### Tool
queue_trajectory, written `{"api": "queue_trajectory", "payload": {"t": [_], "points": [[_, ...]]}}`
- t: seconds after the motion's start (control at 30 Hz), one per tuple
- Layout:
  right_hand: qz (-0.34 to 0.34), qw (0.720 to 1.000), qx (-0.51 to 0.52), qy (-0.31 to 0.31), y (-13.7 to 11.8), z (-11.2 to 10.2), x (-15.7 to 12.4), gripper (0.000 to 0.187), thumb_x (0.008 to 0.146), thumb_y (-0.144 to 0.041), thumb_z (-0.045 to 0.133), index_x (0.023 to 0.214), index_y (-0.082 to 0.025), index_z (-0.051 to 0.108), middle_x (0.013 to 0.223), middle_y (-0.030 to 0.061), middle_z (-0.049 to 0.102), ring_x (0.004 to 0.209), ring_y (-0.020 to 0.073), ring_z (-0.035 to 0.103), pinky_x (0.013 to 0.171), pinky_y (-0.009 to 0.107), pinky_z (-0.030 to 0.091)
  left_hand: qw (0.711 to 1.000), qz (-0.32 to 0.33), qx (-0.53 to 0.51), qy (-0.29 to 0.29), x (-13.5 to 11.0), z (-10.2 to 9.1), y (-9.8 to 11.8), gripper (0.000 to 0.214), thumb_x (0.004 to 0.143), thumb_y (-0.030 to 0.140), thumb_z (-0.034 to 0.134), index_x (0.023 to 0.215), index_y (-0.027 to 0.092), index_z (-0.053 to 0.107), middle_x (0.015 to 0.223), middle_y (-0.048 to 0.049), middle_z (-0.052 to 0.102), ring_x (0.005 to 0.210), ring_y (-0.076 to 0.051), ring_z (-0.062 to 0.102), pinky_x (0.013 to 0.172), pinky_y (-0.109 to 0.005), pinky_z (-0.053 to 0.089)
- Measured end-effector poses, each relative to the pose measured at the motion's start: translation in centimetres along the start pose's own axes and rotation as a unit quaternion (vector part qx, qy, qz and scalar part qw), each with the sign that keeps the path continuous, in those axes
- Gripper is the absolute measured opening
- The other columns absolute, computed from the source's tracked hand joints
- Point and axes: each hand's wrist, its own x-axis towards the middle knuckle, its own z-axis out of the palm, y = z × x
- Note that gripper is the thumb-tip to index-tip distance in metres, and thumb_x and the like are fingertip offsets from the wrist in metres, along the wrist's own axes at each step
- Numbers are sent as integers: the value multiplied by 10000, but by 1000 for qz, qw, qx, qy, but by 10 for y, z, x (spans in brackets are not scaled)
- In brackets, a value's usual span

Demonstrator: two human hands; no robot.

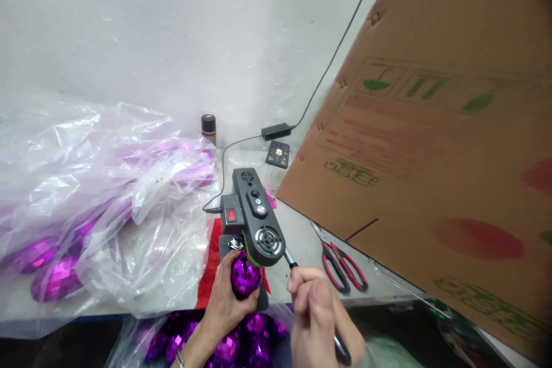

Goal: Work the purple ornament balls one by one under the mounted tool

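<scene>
A black bench-top machine point(254, 218) with a red switch and a green edge stands on the white table. Under its head sits a purple faceted ball point(245, 277). My left hand point(224, 299) is closed around that ball and holds it on the machine's dark base. My right hand point(317, 313) is closed on the machine's black lever handle point(293, 264), which slants down to the right from the machine's head.
Clear plastic bags point(99, 207) with more purple balls lie at the left, and another bag of them point(233, 345) sits below the table edge. Red-handled scissors point(342, 267), a large cardboard sheet point(440, 155), a power adapter point(276, 131) and a small bottle point(209, 127) lie around.
</scene>
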Motion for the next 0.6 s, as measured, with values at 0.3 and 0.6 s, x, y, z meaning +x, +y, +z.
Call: {"api": "queue_trajectory", "payload": {"t": [0.3,0.6], "points": [[-59,997,-20,35,23,1,-15,477,1084,-241,463,610,-204,496,633,-17,544,537,102,517,478,235,361,999,31,14,-1,-2,1,-9,717,742,396,787,1382,169,557,1323,-187,692,1264,-400,670,1122,-609,520],[-78,996,-16,32,32,1,-18,503,1115,-248,410,619,-204,480,651,-26,513,556,96,493,488,238,362,995,78,63,20,-3,5,-15,709,743,343,769,1391,167,542,1273,-178,711,1203,-384,708,1041,-609,586]]}}
